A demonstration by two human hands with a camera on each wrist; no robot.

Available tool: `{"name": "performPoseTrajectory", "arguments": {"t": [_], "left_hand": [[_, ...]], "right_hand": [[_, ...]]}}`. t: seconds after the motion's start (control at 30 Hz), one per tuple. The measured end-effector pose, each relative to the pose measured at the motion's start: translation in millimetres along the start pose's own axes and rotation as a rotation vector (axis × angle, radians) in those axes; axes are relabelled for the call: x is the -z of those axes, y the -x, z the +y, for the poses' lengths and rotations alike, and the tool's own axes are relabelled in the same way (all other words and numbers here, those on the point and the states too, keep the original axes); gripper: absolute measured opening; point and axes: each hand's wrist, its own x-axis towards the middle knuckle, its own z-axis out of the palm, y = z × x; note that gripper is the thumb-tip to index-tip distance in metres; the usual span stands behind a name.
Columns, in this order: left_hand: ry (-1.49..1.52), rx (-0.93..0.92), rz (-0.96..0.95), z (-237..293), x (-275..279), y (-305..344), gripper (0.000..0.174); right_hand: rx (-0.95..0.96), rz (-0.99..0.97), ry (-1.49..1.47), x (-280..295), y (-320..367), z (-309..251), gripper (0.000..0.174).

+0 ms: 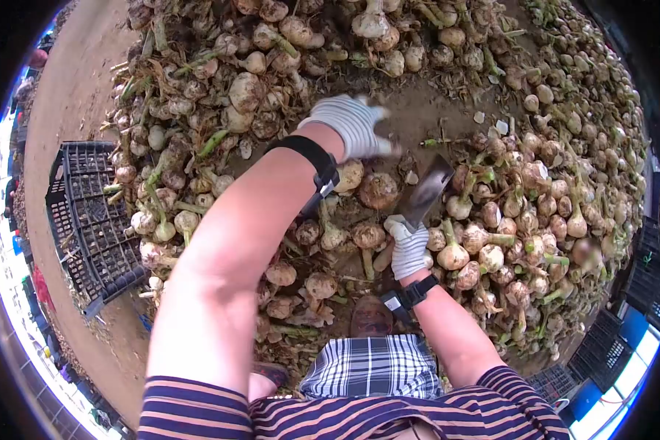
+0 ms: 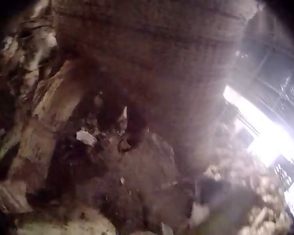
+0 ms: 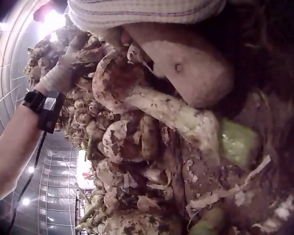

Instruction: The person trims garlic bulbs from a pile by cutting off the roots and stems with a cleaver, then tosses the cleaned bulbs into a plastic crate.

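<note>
"garlic bulb [image 1: 379, 191], the big brownish one: where, from the hands?"

"between the two. on the body side of the left hand [image 1: 345, 128], slightly to its right; beyond the right hand [image 1: 408, 249], a little to its left."

"nearer to which?"

"hard to call. close to both, and just left of the cleaver [image 1: 425, 192], with no contact to be sure of."

"and the long axis?"

"too round to read. clearer in the right wrist view: a stemmed bulb [image 3: 112, 81] beside the wooden handle [image 3: 196, 73], with a thick stem [image 3: 171, 110] slanting much like the handle, down to a green end [image 3: 237, 139]."

"left hand: holding anything?"

"looks released, with fingers spread and blurred, just beside a paler bulb [image 1: 350, 176]. impossible to tell whether touching. little help from the left wrist view, too dark and smeared."

"and the right?"

"clenched round the wooden handle, with the blade slanting forward and to the right, away from the body."

"anything round about?"

"more bulbs with stems, heaped on both sides; brown soil [image 1: 425, 110] beyond the left hand; a black crate [image 1: 99, 220] well off to the left."
</note>
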Motion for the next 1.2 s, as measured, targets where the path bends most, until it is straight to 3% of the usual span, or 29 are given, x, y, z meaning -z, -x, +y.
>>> {"name": "performPoseTrajectory", "arguments": {"t": [0.03,0.07,0.1,0.13,0.17,0.2,0.3,0.33,0.37,0.43,0.5,0.57,0.6,0.63,0.67,0.73,0.77,0.8,0.83,0.87,0.93,1.0,1.03,1.1,1.13,1.2], "left_hand": [[-0.102,-0.117,-0.188,6,5,5,0.075],[-0.228,-0.179,-0.208,10,-3,11,0.071],[-0.306,-0.151,-0.371,19,2,23,0.069],[-0.352,-0.193,-0.367,12,-12,36,0.066],[-0.245,-0.115,-0.419,1,-26,49,0.061],[-0.132,-0.224,-0.127,-23,-40,88,0.057],[-0.013,-0.045,-0.358,-58,-37,136,0.059],[-0.051,-0.088,-0.278,-76,-49,146,0.056],[-0.286,0.089,-0.529,-62,-14,147,0.053],[-0.015,0.120,-0.090,-48,7,151,0.053],[0.070,-0.055,0.251,-15,-5,126,0.056],[-0.024,-0.300,0.341,16,-31,98,0.061],[-0.081,-0.344,0.245,20,-67,83,0.062],[-0.140,-0.390,0.150,22,-93,73,0.063],[-0.147,-0.394,0.159,24,-90,73,0.063],[-0.034,-0.289,-0.178,21,-83,76,0.064],[-0.007,-0.259,-0.237,8,-85,84,0.066],[-0.038,-0.214,-0.110,-11,-98,108,0.065],[-0.065,-0.186,-0.083,-33,-107,124,0.065],[0.038,-0.007,-0.183,-44,-92,137,0.065],[0.013,0.153,-0.098,-75,-87,158,0.065],[-0.073,0.188,-0.204,-100,-87,161,0.070],[-0.028,0.226,-0.222,-104,-79,159,0.069],[-0.044,0.272,-0.391,-98,-36,146,0.067],[-0.026,0.388,-0.263,-90,-27,133,0.061],[0.095,0.265,0.397,-69,-13,112,0.058]], "right_hand": [[-0.005,0.003,0.010,1,1,0,0.002],[-0.004,0.002,0.013,-1,0,-2,0.003],[-0.001,0.000,0.012,-5,-3,-4,0.004],[-0.020,-0.030,-0.006,-5,-2,-7,0.003],[-0.023,-0.032,-0.005,-5,0,-7,0.003],[-0.024,-0.035,-0.001,-5,1,-8,0.003],[0.074,-0.025,0.048,-8,-8,-4,0.003],[0.145,-0.012,0.116,-4,-5,-1,0.003],[0.133,-0.012,0.127,0,0,1,0.003],[0.062,-0.018,0.018,-6,-2,-4,0.002],[0.186,0.007,0.022,-11,4,-9,0.003],[0.036,-0.026,0.051,-8,14,-24,0.003],[0.089,-0.027,0.061,-2,10,-19,0.003],[0.003,0.026,0.054,-4,15,-30,0.005],[0.052,0.030,0.034,-3,16,-31,0.005],[0.072,0.007,0.030,-3,19,-38,0.006],[0.072,0.004,0.032,-1,21,-37,0.006],[0.060,0.016,0.063,1,19,-32,0.006],[0.058,0.032,0.079,-1,14,-25,0.007],[-0.014,-0.033,0.056,6,8,-11,0.008],[0.038,-0.065,0.044,1,7,-12,0.003],[0.093,-0.077,0.137,-7,8,-17,0.008],[-0.023,-0.071,-0.002,-10,11,-23,0.007],[-0.034,-0.051,0.090,-6,3,-9,0.009],[-0.011,-0.043,0.084,-4,2,-3,0.011],[-0.013,-0.055,0.097,-5,2,-8,0.011]]}}
